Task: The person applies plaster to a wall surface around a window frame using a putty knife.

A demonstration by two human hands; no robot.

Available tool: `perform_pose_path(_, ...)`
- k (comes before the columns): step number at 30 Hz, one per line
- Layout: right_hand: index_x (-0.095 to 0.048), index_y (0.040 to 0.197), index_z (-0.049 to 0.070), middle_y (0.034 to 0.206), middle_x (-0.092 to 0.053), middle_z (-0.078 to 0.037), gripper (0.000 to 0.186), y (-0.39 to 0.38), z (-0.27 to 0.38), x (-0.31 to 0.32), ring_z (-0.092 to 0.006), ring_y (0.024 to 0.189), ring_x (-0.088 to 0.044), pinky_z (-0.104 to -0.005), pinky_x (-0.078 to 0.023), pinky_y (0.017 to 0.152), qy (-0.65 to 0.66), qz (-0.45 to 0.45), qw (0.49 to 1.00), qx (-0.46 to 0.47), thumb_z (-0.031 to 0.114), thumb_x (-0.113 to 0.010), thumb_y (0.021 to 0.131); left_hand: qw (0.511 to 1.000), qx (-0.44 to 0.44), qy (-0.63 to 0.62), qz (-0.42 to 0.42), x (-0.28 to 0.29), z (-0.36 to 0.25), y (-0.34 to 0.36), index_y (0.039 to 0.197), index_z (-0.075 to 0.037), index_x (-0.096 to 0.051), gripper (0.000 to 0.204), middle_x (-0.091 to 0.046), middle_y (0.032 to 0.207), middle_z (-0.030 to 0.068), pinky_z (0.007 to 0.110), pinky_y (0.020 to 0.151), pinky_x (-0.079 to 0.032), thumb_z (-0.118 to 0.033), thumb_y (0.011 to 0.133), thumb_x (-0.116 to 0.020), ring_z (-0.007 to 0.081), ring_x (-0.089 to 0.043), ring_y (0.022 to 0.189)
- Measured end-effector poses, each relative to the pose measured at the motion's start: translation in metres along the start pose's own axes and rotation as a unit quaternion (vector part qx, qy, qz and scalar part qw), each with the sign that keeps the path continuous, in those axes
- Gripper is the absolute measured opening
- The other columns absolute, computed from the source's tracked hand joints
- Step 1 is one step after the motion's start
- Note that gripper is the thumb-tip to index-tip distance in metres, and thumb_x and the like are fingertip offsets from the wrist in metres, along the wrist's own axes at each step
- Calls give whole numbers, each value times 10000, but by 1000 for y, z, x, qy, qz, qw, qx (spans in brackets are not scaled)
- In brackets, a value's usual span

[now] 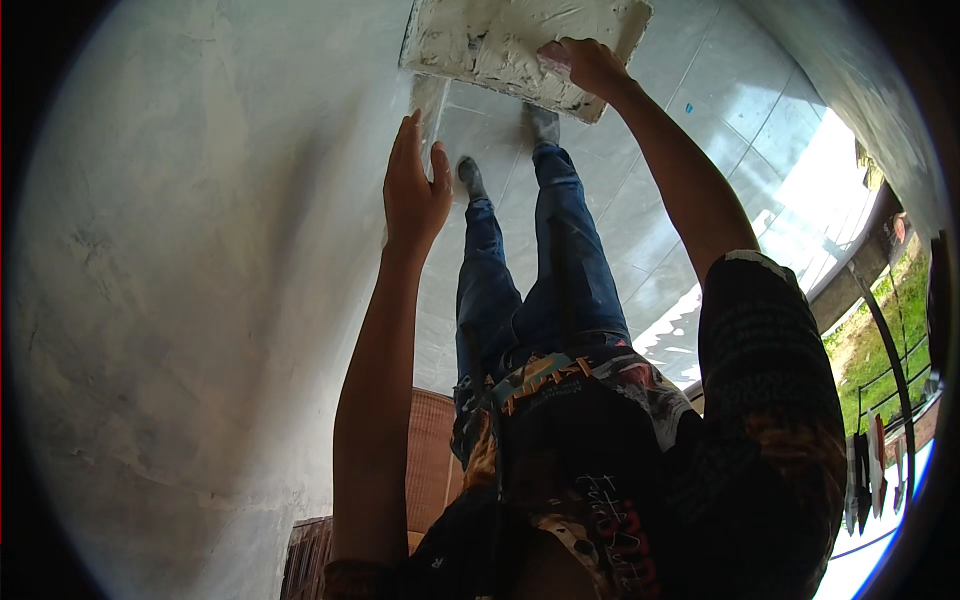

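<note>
At the top of the view lies a shallow tray [420,68] smeared with thick off-white paste [500,40] that looks like plaster or putty. My right hand [592,68] reaches over the tray, its fingers closed on a small pinkish piece [553,57] whose kind I cannot make out. That piece is at or just above the paste. My left hand [416,195] is raised beside the grey wall, fingers stretched and thumb apart, with nothing in it. Whether it touches the wall, I cannot tell.
A patchy grey wall [180,250] fills the left side. Below is a grey tiled floor [660,200], where my feet stand under the tray. Sunlight falls on the right, by an opening with grass [880,340] and a dark railing. A reddish-brown woven panel [430,450] is behind my left arm.
</note>
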State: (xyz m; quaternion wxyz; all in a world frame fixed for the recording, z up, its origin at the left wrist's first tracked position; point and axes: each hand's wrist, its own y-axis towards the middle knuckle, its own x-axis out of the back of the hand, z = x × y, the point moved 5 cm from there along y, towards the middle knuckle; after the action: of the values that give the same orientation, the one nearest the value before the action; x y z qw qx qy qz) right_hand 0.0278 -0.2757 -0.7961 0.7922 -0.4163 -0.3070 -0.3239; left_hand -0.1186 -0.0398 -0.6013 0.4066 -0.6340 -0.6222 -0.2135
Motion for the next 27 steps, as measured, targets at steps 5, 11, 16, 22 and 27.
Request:
perform_pose_path(5,-637,1182,67,1078,-706,-177,392,20,9,-6,-343,1055,-682,-477,-556,885,-51,59,995,55,17,-657,794,1000,17,-2,-13,0,7,-5,1423,39,-453,484,-516,1427,249,436,1137,-378,-234,1024,-488,380,-485,1351)
perform_pose_path(11,-647,1164,47,1077,-706,-196,367,24,11,-26,-361,1057,-675,-459,-545,878,-28,120,989,84,5,-627,801,999,32,-9,2,0,10,-14,1434,44,-432,484,-492,1430,281,454,1132,-380,-218,1029,-476,413,-469,1353)
perform_pose_path(16,-594,1232,31,1077,-692,-213,382,19,-2,-29,-363,1030,-667,-420,-520,863,76,125,981,131,117,-679,869,999,32,-6,-10,2,12,-16,1434,43,-431,483,-496,1428,277,452,1133,-378,-208,1024,-482,408,-474,1349)
perform_pose_path(22,-526,1312,16,1068,-684,-148,457,21,-12,-22,-255,978,-667,-375,-539,835,91,250,962,60,162,-695,913,999,40,0,-17,4,10,-17,1435,35,-431,483,-497,1429,274,453,1129,-383,-199,1016,-490,407,-479,1343)
perform_pose_path(27,-464,1393,25,1230,-604,-138,521,-10,11,6,-210,1071,-652,-369,-607,882,378,311,871,-50,138,-686,936,999,42,-1,-35,19,2,-24,1425,38,-449,472,-510,1428,258,435,1139,-374,-182,1010,-500,383,-481,1352)
